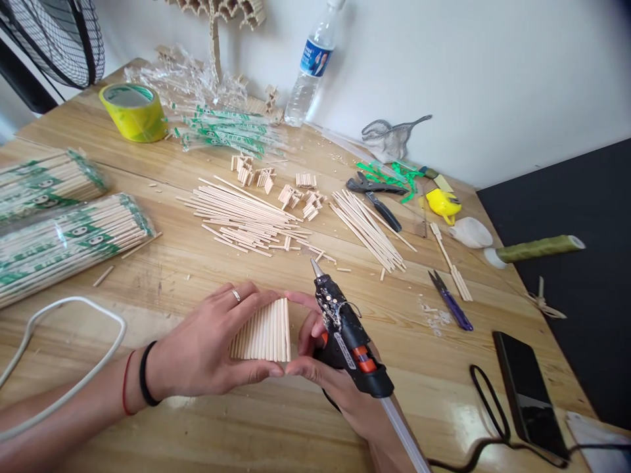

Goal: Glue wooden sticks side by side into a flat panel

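On my feed, the left hand clamps a stick panel between thumb and fingers; the right hand grips a glue gun, fingertips at the panel's right edge. Left of the hands, clear packs hold bundled sticks; far beyond them, a labelled bottle stands.

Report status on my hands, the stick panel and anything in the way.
Left hand gripping stick panel. Right hand holding glue gun, nozzle pointing away from panel. White cable crossing left forearm; loose sticks beyond.
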### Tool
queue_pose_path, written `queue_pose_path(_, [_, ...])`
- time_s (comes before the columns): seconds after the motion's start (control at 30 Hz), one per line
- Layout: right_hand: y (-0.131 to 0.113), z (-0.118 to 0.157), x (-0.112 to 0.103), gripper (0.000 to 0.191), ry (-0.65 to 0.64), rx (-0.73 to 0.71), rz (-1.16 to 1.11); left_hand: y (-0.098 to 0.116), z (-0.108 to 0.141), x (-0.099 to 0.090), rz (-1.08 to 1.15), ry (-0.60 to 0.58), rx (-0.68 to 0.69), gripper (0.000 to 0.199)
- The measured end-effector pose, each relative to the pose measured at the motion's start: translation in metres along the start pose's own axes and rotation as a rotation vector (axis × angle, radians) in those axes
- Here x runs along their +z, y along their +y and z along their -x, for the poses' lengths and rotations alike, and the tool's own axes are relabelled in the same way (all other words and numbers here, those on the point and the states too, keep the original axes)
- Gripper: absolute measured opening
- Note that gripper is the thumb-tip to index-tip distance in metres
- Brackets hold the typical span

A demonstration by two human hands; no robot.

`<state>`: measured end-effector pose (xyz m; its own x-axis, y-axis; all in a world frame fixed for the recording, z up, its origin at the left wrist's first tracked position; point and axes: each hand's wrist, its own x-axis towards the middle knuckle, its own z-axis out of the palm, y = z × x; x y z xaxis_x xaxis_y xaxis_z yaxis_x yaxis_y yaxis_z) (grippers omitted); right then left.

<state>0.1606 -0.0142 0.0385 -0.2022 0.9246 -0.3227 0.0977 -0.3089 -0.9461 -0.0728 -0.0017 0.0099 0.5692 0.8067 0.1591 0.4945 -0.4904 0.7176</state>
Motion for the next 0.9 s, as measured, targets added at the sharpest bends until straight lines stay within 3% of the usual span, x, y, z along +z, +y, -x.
queue_pose_path(0.43, [0.009, -0.002, 0.001, 0.051, 0.04, -0.041, 0.01, 0.001, -0.001, 0.001, -0.006, 0.024, 0.021, 0.067])
queue_pose_path(0.7, [0.011, -0.005, -0.006, 0.031, 0.121, -0.143, 0.059, -0.005, -0.002, 0.009, -0.181, 0.08, -0.066, 0.057])
queue_pose_path(0.9, [0.012, -0.005, -0.008, 0.023, 0.094, -0.084, 0.096, -0.007, 0.0, 0.01, -0.251, 0.042, -0.056, 0.065])
